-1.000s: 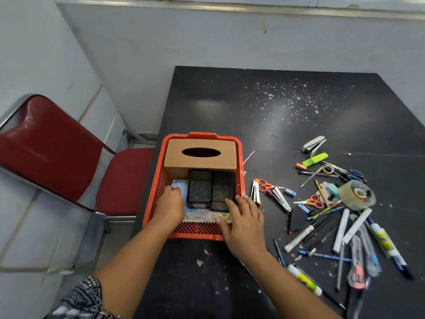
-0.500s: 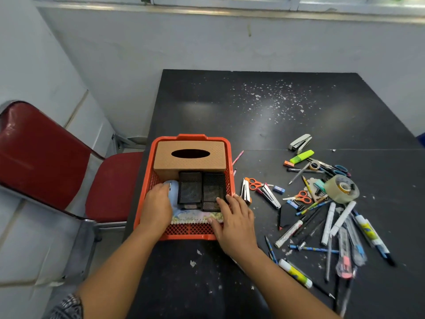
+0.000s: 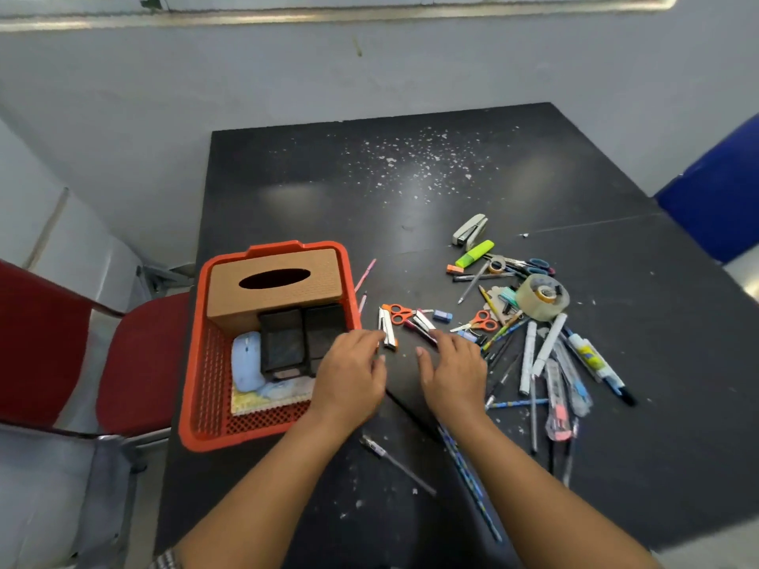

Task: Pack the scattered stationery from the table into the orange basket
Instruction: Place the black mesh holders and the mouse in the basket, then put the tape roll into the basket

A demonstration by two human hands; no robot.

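The orange basket (image 3: 201, 363) sits at the table's left edge. It holds a tan tissue box (image 3: 275, 295), two black mesh holders (image 3: 283, 344), a pale blue mouse (image 3: 246, 363) and a printed pad. My left hand (image 3: 349, 377) hovers over the basket's right rim, fingers relaxed, holding nothing. My right hand (image 3: 454, 371) is just right of it, fingers spread near a small stapler (image 3: 388, 332) and orange scissors (image 3: 396, 314). Scattered pens, markers, a tape roll (image 3: 542, 297) and a green highlighter (image 3: 474, 253) lie to the right.
The black table (image 3: 410, 199) is flecked with white specks at the back. A red chair (image 3: 82, 355) stands left of the basket. A blue object (image 3: 718, 199) is at the right edge. A grey stapler (image 3: 470, 230) lies behind the pile.
Both hands have left the inside of the basket and moved right, over the table beside the basket. The view has shifted right.
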